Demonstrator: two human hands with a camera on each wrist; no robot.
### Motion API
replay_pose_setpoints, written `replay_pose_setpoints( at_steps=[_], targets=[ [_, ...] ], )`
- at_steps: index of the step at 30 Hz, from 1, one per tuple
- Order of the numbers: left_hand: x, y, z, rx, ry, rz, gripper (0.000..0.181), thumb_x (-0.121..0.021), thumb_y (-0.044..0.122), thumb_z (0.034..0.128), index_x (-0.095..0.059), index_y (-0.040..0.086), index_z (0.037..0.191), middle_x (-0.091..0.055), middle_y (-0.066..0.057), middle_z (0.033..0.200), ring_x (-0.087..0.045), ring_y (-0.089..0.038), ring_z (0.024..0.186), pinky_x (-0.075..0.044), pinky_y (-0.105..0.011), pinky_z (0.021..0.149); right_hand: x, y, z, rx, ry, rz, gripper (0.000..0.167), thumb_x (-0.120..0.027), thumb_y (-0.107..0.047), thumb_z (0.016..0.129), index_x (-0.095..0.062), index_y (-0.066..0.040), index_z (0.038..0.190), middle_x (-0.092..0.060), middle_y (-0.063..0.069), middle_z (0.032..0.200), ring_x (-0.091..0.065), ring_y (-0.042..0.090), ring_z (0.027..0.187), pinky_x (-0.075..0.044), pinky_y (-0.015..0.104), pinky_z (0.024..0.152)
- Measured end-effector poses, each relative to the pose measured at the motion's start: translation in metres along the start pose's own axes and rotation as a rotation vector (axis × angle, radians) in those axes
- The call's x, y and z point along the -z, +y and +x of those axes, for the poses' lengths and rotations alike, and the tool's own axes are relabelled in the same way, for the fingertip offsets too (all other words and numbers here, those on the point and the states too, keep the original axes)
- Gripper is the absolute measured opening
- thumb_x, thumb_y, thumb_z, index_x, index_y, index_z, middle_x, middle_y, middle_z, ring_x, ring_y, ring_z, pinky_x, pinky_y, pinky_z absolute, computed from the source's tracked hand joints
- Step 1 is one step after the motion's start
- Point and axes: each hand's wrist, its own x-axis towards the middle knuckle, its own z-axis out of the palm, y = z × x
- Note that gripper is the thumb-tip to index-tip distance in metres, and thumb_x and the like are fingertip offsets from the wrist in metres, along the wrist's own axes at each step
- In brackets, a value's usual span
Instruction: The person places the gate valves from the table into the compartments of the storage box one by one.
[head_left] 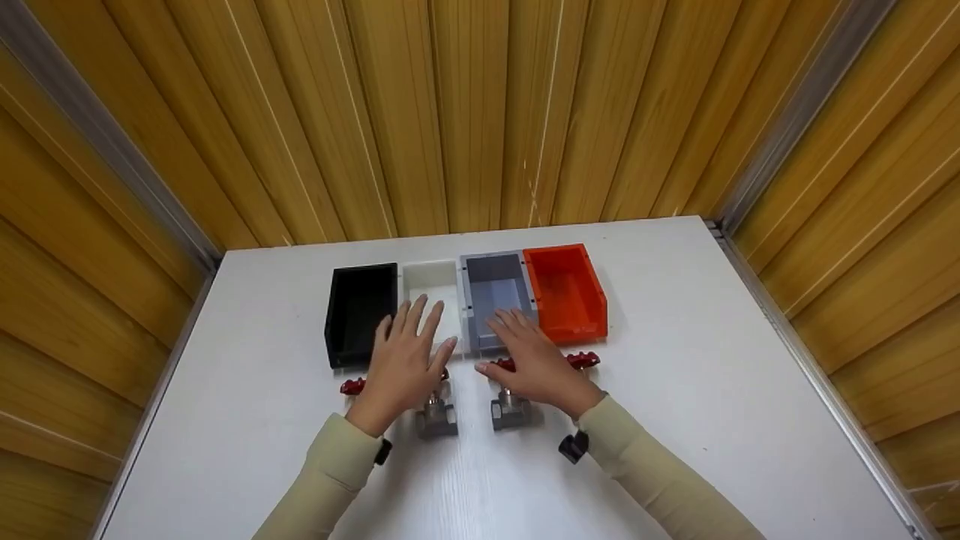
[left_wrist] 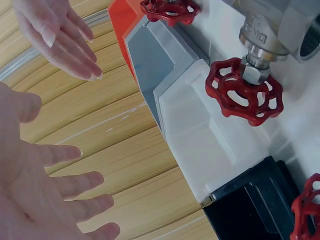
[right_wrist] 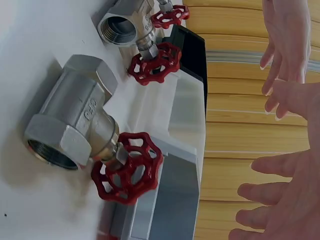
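My left hand (head_left: 405, 366) hovers with fingers spread over the valves in the head view, its fingertips overlapping the white bin. To its right, my right hand (head_left: 541, 367) is held out flat, fingers extended towards the grey bin. Neither hand holds anything; both wrist views show them raised apart from the valves. Several metal gate valves with red handwheels lie on the table, partly covered by the hands. One silver valve body (head_left: 436, 418) is below the left hand, another valve body (head_left: 511, 411) below the right. A red handwheel (left_wrist: 245, 92) and a nearer handwheel (right_wrist: 127, 170) show clearly.
Side by side behind the valves stand a black bin (head_left: 364, 311), a white bin (head_left: 431, 274), a grey bin (head_left: 495, 266) and an orange bin (head_left: 566, 292). The white table (head_left: 712, 390) is bounded by a wood-patterned wall (head_left: 465, 112) at the back and sides.
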Motion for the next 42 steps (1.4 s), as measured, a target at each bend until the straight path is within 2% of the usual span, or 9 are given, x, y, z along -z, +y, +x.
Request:
replay_pose_setpoints(
  at_steps=[5, 10, 13, 20, 26, 32, 37, 42],
  targets=[
    [-0.001, -0.007, 0.002, 0.019, 0.032, -0.006, 0.061, -0.044, 0.049, 0.0989, -0.036, 0.015, 0.149, -0.035, -0.014, 0.155, -0.032, -0.036, 0.143, -0.024, -0.060, 0.113, -0.006, -0.004, 0.001, 0.018, -0.009, 0.029, 0.081, -0.050, -0.069, 0.087, -0.026, -0.028, 0.153, -0.021, -0.004, 0.162, -0.013, 0.025, 0.152, -0.020, 0.055, 0.117],
    [-0.001, -0.018, 0.006, 0.055, 0.045, -0.028, 0.060, -0.045, 0.048, 0.0985, -0.038, 0.014, 0.148, -0.037, -0.014, 0.154, -0.033, -0.035, 0.142, -0.025, -0.060, 0.113, -0.009, -0.008, 0.004, 0.005, -0.023, 0.062, 0.078, -0.055, -0.062, 0.088, -0.026, -0.031, 0.153, -0.020, -0.006, 0.162, -0.012, 0.022, 0.152, -0.022, 0.055, 0.116],
    [-0.003, -0.027, 0.008, 0.075, 0.062, -0.058, 0.059, -0.046, 0.046, 0.0987, -0.039, 0.013, 0.147, -0.039, -0.013, 0.152, -0.035, -0.034, 0.142, -0.026, -0.059, 0.112, -0.014, -0.011, 0.007, 0.023, -0.023, 0.091, 0.076, -0.059, -0.056, 0.089, -0.027, -0.029, 0.152, -0.022, -0.003, 0.162, -0.014, 0.023, 0.151, -0.024, 0.055, 0.115],
    [-0.010, -0.054, 0.007, 0.128, 0.104, -0.111, 0.057, -0.049, 0.041, 0.0987, -0.042, 0.010, 0.145, -0.043, -0.014, 0.149, -0.038, -0.032, 0.139, -0.027, -0.059, 0.111, -0.028, -0.019, 0.010, 0.086, -0.025, 0.143, 0.071, -0.060, -0.052, 0.090, -0.034, -0.023, 0.149, -0.027, 0.002, 0.160, -0.020, 0.024, 0.150, -0.028, 0.051, 0.115],
    [-0.009, -0.069, 0.006, 0.165, 0.108, -0.148, 0.056, -0.047, 0.040, 0.0999, -0.042, 0.008, 0.145, -0.043, -0.016, 0.148, -0.038, -0.034, 0.139, -0.026, -0.058, 0.111, -0.036, -0.027, 0.013, 0.132, -0.022, 0.137, 0.068, -0.063, -0.045, 0.091, -0.036, -0.021, 0.148, -0.029, 0.001, 0.158, -0.026, 0.023, 0.148, -0.032, 0.048, 0.114],
    [-0.007, -0.080, 0.005, 0.210, 0.095, -0.177, 0.057, -0.048, 0.040, 0.0995, -0.040, 0.006, 0.145, -0.040, -0.018, 0.150, -0.035, -0.036, 0.140, -0.024, -0.058, 0.112, -0.041, -0.036, 0.016, 0.174, -0.031, 0.132, 0.068, -0.060, -0.048, 0.092, -0.036, -0.020, 0.149, -0.031, 0.001, 0.157, -0.028, 0.022, 0.147, -0.032, 0.045, 0.115],
    [-0.004, -0.092, 0.003, 0.264, 0.059, -0.209, 0.060, -0.048, 0.039, 0.0995, -0.035, 0.006, 0.148, -0.033, -0.019, 0.153, -0.031, -0.037, 0.142, -0.027, -0.057, 0.111, -0.050, -0.044, 0.018, 0.174, -0.066, 0.151, 0.068, -0.061, -0.046, 0.092, -0.034, -0.022, 0.150, -0.030, 0.000, 0.158, -0.026, 0.022, 0.148, -0.030, 0.045, 0.116],
    [-0.003, -0.100, 0.000, 0.296, 0.052, -0.222, 0.060, -0.048, 0.036, 0.1000, -0.033, 0.005, 0.149, -0.030, -0.020, 0.155, -0.031, -0.039, 0.141, -0.030, -0.058, 0.109, -0.056, -0.051, 0.019, 0.181, -0.093, 0.168, 0.069, -0.062, -0.045, 0.091, -0.035, -0.021, 0.150, -0.029, -0.001, 0.158, -0.027, 0.020, 0.147, -0.031, 0.042, 0.115]
  ],
)
